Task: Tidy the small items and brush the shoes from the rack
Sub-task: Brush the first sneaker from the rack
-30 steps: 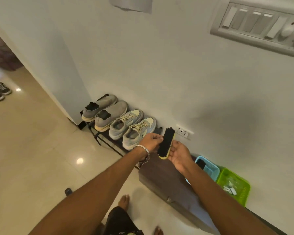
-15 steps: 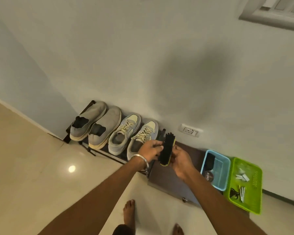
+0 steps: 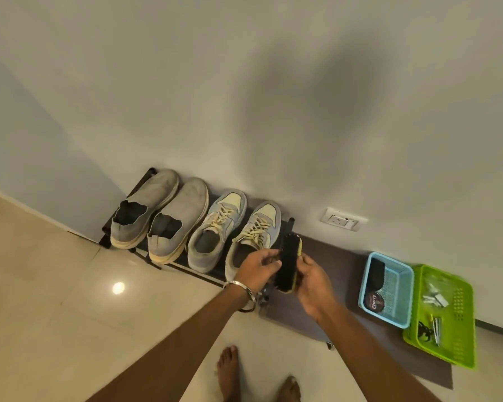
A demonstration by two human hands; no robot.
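1. Gripping black-bristled yellow-backed shoe brush [image 3: 287, 262], right hand [image 3: 312, 281] curls round it above dark metal shoe rack [image 3: 169, 264].
2. Left hand [image 3: 257, 269] fingers touch bristles, loosely curled.

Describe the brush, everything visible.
The brush is a long, narrow shoe brush with dense black bristles on a pale yellow back, wood or plastic by the look. It is held in the air above the dark mat, its length running away from the person, bristles turned to the left. The right hand grips its back edge; the left hand reaches the bristle side with curled fingers, contact unclear. It touches no shoe.
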